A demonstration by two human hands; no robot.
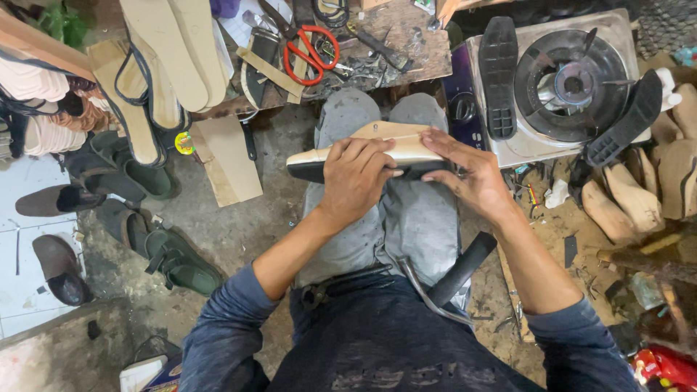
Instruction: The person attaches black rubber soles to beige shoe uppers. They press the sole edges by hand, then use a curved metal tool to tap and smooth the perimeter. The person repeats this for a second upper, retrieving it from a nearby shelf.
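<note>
Both hands grip a tan shoe last with a black sole [392,145] across the knees — left hand [353,174] wrapped over its middle, right hand [468,174] pinching the heel end, beside a gas stove [617,43].

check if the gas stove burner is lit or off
Off: the burner on the gas stove shows no flame, and two black soles rest on it.
</note>
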